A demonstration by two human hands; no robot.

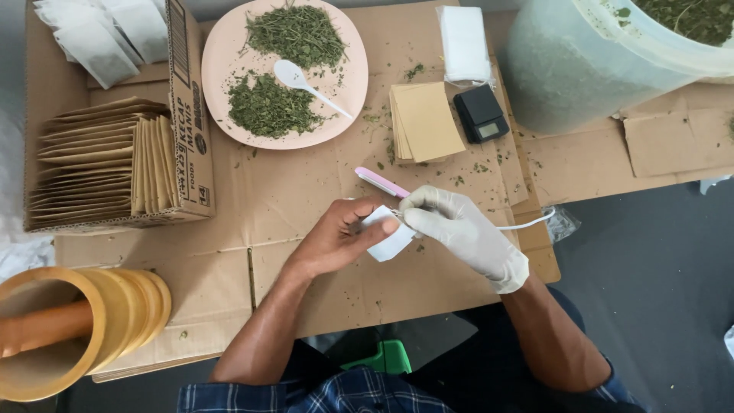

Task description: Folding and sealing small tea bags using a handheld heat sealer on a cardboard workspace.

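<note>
Matt brown cardboard sheet [306,191], smooth white rubbery glove [466,229], thin white paper sachet [388,239], glossy plastic spoon [306,82], matt pink plate [222,53], translucent plastic bucket [566,69]

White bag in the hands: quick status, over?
Left hand bare, pinching small white bag. Right hand gloved, pressing pink tool to the bag's edge. Nothing in the way; pink plate of dried leaves sits beyond.

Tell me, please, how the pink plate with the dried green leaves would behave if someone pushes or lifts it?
The pink plate lies flat and shallow on the cardboard sheet, so it would probably slide, not tip. The loose dried leaves look very light; a tilt would likely spill them, as crumbs already lie scattered around. The white spoon rests loosely on it and could slip off.
</note>
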